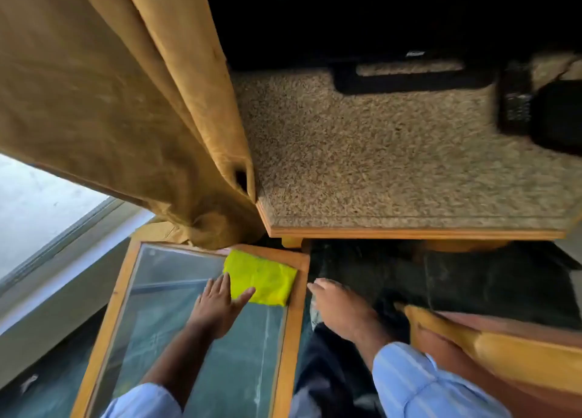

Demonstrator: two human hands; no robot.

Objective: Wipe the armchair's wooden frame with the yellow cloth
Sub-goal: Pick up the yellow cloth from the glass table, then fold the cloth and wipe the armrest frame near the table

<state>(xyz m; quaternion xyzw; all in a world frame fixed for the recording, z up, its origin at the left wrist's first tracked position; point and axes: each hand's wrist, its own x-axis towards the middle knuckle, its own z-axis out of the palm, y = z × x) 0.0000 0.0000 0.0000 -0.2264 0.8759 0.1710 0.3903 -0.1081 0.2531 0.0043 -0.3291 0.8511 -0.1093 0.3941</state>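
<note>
A folded yellow cloth (263, 276) lies on the far right corner of a glass-topped side table with a wooden frame (293, 323). My left hand (217, 307) rests flat on the glass, fingers spread, its fingertips and thumb touching the cloth's near left edge without gripping it. Just right of the table's frame my right hand (338, 310) hovers, fingers loosely extended, holding nothing. The armchair's wooden frame (491, 351) shows at the lower right, partly cut off by the picture edge.
A mustard curtain (126, 102) hangs at the left and drapes over the table's far edge. A granite-topped counter with a wood edge (409, 231) spans the middle. Dark objects (551, 112) sit on it at the far right. Dark floor (472, 279) lies below.
</note>
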